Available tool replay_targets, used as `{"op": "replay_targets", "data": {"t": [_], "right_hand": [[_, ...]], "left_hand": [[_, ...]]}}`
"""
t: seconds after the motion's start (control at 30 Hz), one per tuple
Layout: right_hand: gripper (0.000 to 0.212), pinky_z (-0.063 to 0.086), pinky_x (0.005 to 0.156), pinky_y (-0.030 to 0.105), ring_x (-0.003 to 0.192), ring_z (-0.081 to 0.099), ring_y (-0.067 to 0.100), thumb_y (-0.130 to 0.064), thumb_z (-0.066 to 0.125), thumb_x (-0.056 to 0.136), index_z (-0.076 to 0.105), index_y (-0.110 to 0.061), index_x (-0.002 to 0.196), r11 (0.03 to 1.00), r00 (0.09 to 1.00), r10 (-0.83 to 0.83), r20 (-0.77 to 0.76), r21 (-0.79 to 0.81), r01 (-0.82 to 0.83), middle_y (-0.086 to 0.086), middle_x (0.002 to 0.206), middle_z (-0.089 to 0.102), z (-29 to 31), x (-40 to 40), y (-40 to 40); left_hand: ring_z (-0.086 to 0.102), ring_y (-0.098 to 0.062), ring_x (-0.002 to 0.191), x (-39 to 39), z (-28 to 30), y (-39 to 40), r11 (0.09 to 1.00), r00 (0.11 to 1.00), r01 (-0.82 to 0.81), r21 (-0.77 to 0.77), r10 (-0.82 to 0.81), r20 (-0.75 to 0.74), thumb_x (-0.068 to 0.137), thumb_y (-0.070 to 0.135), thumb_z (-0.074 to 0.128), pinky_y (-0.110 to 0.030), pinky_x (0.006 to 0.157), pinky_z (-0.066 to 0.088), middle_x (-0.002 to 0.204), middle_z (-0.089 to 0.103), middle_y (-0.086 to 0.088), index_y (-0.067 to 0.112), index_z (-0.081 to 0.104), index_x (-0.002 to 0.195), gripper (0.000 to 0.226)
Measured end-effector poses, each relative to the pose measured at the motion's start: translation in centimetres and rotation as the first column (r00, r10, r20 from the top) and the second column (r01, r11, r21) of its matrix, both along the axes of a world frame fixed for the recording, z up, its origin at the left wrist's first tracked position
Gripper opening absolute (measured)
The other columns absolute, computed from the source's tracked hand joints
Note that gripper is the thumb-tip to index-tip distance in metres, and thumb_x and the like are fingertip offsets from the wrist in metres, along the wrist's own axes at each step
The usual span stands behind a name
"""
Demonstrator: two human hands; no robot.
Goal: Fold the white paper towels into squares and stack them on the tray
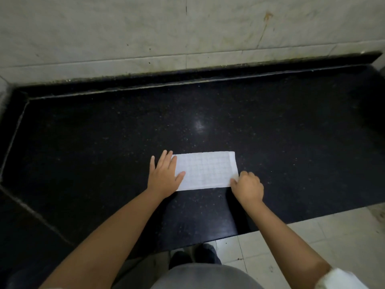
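While paper towel (205, 171) lies long axis left-right on worktop (291, 142):
Left hand (164, 174) flat, fingers spread, pinning left end; right hand (248, 185) fingers pinching lower-right corner.

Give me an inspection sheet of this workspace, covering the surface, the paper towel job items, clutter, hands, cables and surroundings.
Surface: black speckled stone counter, glossy, with a raised rim along its back edge.
Job's things: one white paper towel lying flat as a rectangle near the front edge; no tray in view.
Clutter: nothing seen.
Hands: left hand flat, fingers straight, pressing the towel's left end; right hand curled, pinching the towel's near right corner.
Cables: nothing seen.
Surroundings: pale marble wall behind the counter, light tiled floor below, dark shoes at the counter's front.
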State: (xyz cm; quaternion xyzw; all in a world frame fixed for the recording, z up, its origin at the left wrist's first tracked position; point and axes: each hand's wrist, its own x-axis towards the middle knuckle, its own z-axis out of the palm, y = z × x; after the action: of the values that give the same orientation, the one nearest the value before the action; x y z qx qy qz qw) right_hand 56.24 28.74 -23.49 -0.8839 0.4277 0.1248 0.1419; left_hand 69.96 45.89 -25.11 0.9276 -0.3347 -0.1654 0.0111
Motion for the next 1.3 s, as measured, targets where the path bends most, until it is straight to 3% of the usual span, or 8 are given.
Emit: {"op": "replay_targets", "data": {"t": [0.1, 0.27, 0.43, 0.63, 0.8, 1.07, 1.17, 1.3], "right_hand": [[0.034, 0.043, 0.091, 0.038, 0.115, 0.050, 0.032, -0.025, 0.043, 0.095, 0.051, 0.001, 0.116, 0.995, 0.995, -0.089, -0.034, 0.045, 0.091, 0.018, 0.125, 0.053, 0.0, 0.6, 0.5], [0.032, 0.045, 0.092, 0.039, 0.114, 0.052, 0.033, -0.016, 0.045, 0.094, 0.042, 0.000, 0.122, 0.986, 0.984, -0.163, -0.065, 0.023, 0.165, 0.019, 0.126, 0.052, 0.2, 1.2, 1.5], [0.032, 0.048, 0.085, 0.038, 0.110, 0.056, 0.035, -0.007, 0.046, 0.092, 0.041, 0.005, 0.121, 0.920, 0.936, -0.352, 0.007, 0.185, 0.345, 0.022, 0.123, 0.055, 0.2, 2.0, 1.5], [0.012, 0.035, 0.048, 0.024, 0.074, 0.052, 0.026, -0.008, 0.056, 0.082, 0.049, -0.003, 0.074, 0.838, 0.858, -0.492, 0.147, 0.348, 0.420, 0.017, 0.087, 0.058, -0.1, 2.0, 0.7], [0.027, 0.037, 0.060, 0.030, 0.058, 0.045, 0.023, -0.006, 0.056, 0.078, 0.043, -0.008, 0.054, 0.714, 0.740, -0.647, 0.186, 0.490, 0.500, 0.006, 0.058, 0.045, 1.0, 2.5, 0.2], [0.026, 0.033, 0.076, 0.031, 0.073, 0.046, 0.021, -0.008, 0.052, 0.082, 0.048, -0.013, 0.057, 0.966, 0.830, -0.183, 0.526, 0.252, 0.053, 0.004, 0.074, 0.048, 3.7, 7.0, 8.0], [0.014, 0.033, 0.081, 0.034, 0.090, 0.056, 0.027, -0.009, 0.055, 0.081, 0.069, -0.007, 0.083, 0.973, 0.887, 0.139, 0.440, 0.108, -0.206, 0.007, 0.085, 0.061, 1.7, 8.1, 12.6], [0.009, 0.044, 0.053, 0.028, 0.054, 0.062, 0.020, -0.012, 0.075, 0.052, 0.068, -0.016, 0.056, 0.901, 0.853, 0.433, 0.290, -0.110, -0.420, -0.001, 0.059, 0.063, -1.8, 7.5, 14.7]], "left_hand": [[-0.009, -0.019, 0.147, -0.2, -1.2, 0.2, 0.997, 0.998, -0.020, 0.069, 0.024, -0.051, 0.097, 0.049, 0.027, -0.044, 0.118, -0.006, 0.159, -0.007, -0.003, 0.013, 0.002, 0.150, 0.069], [-0.009, -0.019, 0.147, -0.4, -1.3, 0.4, 1.000, 0.999, -0.024, 0.008, 0.024, -0.046, 0.096, 0.050, 0.028, -0.044, 0.118, -0.006, 0.159, -0.006, -0.003, 0.013, 0.002, 0.150, 0.070], [-0.010, -0.018, 0.147, -0.5, -1.2, 0.4, 0.999, 0.997, -0.039, 0.006, 0.040, -0.069, 0.096, 0.050, 0.027, -0.044, 0.118, -0.008, 0.159, -0.008, -0.003, 0.014, 0.001, 0.150, 0.070], [-0.012, -0.018, 0.146, -0.4, -0.9, 0.6, 0.999, 0.996, -0.023, 0.030, 0.026, -0.081, 0.097, 0.051, 0.024, -0.044, 0.117, -0.010, 0.158, -0.011, -0.003, 0.014, -0.003, 0.150, 0.070], [-0.014, -0.017, 0.146, 0.0, -0.4, 0.6, 0.999, 0.992, -0.002, 0.041, 0.007, -0.126, 0.097, 0.050, 0.022, -0.046, 0.117, -0.010, 0.158, -0.013, -0.003, 0.014, -0.004, 0.149, 0.069], [-0.005, -0.017, 0.147, 0.7, 1.0, 5.0, 0.974, 0.975, -0.209, -0.092, 0.200, -0.099, 0.100, 0.039, 0.028, -0.045, 0.118, -0.002, 0.159, 0.002, -0.003, 0.014, 0.015, 0.149, 0.057], [-0.005, -0.016, 0.147, 0.8, 1.5, 7.4, 0.959, 0.958, -0.280, -0.044, 0.276, -0.080, 0.100, 0.037, 0.028, -0.045, 0.119, 0.000, 0.159, 0.002, -0.002, 0.014, 0.015, 0.148, 0.055], [-0.007, -0.017, 0.147, 0.1, 1.4, 10.2, 0.948, 0.944, -0.318, 0.020, 0.318, -0.088, 0.101, 0.036, 0.026, -0.045, 0.119, 0.000, 0.159, 0.000, -0.003, 0.015, 0.014, 0.149, 0.054]]}}
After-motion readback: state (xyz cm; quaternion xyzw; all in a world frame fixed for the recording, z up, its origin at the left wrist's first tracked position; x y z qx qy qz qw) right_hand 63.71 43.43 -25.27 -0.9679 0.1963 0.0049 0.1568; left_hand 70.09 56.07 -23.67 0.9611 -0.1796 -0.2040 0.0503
